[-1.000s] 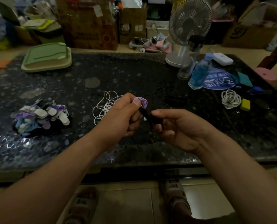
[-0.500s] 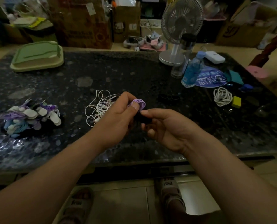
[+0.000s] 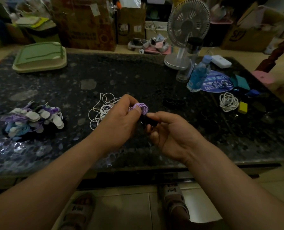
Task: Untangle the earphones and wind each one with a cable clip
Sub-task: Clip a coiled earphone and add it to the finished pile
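**Both hands closed on one purple coil**

Head view: at the middle of the frame your left hand (image 3: 119, 123) has its fingers curled, thumb pinching the purple earphone coil (image 3: 140, 107). Just right of it, your right hand (image 3: 171, 135) pinches the black cable clip (image 3: 147, 121) under that coil. Behind your left hand the white tangled earphones (image 3: 103, 107) lie on the dark table (image 3: 138, 77); the wound bundles (image 3: 33, 120) sit at left.

The left hand (image 3: 118, 123) covers the lower part of the purple earphone coil (image 3: 141, 107) and part of the white earphone tangle (image 3: 100, 110). The black cable clip (image 3: 148, 122) shows only as a dark sliver between that hand and the right hand (image 3: 171, 135), so its shape cannot be told.
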The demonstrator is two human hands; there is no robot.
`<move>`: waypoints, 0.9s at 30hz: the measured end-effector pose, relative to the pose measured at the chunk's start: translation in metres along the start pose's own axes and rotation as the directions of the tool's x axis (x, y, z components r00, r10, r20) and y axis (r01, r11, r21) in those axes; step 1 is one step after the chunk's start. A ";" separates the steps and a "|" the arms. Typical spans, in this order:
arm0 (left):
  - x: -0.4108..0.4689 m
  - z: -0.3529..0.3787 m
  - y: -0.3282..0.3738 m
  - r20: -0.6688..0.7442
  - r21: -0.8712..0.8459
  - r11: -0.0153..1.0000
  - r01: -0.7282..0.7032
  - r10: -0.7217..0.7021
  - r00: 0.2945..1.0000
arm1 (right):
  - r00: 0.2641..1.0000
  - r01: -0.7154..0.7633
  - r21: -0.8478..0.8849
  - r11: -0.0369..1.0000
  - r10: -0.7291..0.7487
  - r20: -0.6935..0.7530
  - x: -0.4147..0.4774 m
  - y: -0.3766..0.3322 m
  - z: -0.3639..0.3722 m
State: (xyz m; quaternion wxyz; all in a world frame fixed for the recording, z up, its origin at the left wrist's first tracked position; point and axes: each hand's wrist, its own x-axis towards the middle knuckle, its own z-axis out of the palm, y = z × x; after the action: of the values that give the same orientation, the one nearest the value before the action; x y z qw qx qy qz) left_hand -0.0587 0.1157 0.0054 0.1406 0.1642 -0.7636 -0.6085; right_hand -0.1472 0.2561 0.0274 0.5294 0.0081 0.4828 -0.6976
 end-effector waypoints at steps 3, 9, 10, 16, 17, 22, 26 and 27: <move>-0.004 0.002 0.008 -0.050 -0.135 0.991 0.012 -0.019 0.999 | 0.999 0.008 0.158 0.987 -0.014 0.040 0.000 0.006 0.008; -0.013 0.003 0.016 -0.017 -0.116 0.993 -0.037 0.035 0.999 | 0.995 0.078 0.209 0.975 -0.089 0.047 0.003 0.013 0.017; -0.014 0.002 0.018 -0.014 -0.135 0.991 -0.022 0.021 1.000 | 0.992 0.105 0.170 0.980 -0.115 0.047 0.003 0.013 0.016; -0.018 -0.012 0.024 0.105 -0.180 0.979 0.092 -0.074 0.992 | 0.976 0.116 -0.112 0.987 -0.093 0.196 -0.003 0.005 0.006; -0.018 -0.012 0.023 0.112 -0.185 0.977 0.105 -0.086 0.990 | 0.980 0.112 -0.125 0.986 -0.090 0.175 -0.003 0.004 0.005; -0.017 -0.008 0.016 0.096 -0.212 0.967 0.143 -0.125 0.987 | 0.993 0.115 -0.063 0.991 -0.113 0.027 0.003 0.004 0.003; -0.020 -0.007 0.017 0.256 -0.277 0.933 0.231 -0.160 0.953 | 0.993 0.105 -0.130 0.986 -0.110 -0.033 0.008 0.005 0.000; -0.021 -0.008 0.017 0.298 -0.270 0.933 0.237 -0.153 0.942 | 0.994 0.102 -0.157 0.982 -0.107 -0.030 0.008 0.005 0.000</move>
State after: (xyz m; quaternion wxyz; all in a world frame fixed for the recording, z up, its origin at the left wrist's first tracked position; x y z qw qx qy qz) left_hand -0.0379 0.1209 0.0234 -0.0037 0.1313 -0.6535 -0.7455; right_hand -0.1472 0.2504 0.0192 0.4818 -0.0451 0.5453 -0.6845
